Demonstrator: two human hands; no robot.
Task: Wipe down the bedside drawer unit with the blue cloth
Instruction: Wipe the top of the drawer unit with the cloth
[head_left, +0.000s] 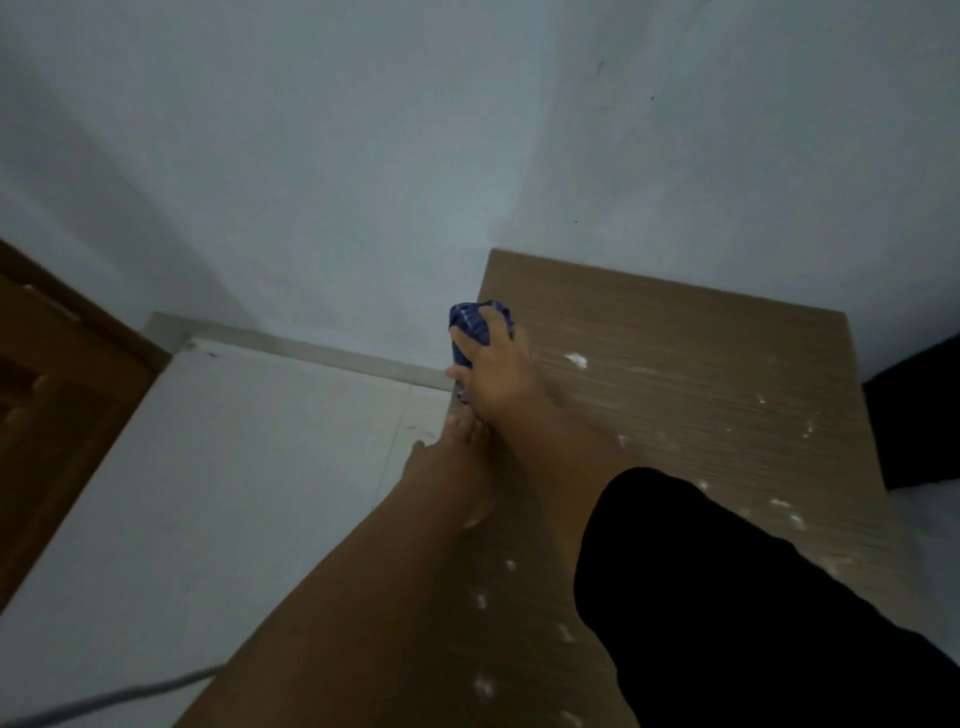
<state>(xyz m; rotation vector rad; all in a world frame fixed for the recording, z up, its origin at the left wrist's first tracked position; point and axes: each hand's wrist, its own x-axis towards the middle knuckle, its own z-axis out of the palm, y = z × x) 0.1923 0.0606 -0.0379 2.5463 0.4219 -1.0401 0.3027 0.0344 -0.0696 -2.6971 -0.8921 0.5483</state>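
The bedside drawer unit (701, 395) shows its brown wood-grain top, dotted with white specks and smears. My right hand (496, 374), on an arm in a black sleeve, is shut on a bunched blue cloth (470, 323) and presses it against the unit's far left edge, near the back corner. My left hand (457, 462), on a bare forearm, lies along the same left edge just nearer to me. Its fingers are stretched out and it holds nothing. My right wrist partly hides it.
A pale wall rises behind the unit. White floor tiles (234, 493) and a skirting strip (311, 353) lie to the left, bounded by a brown wooden door frame (62, 395). A grey cable (104, 701) crosses the floor at bottom left. A dark object (914, 415) stands right of the unit.
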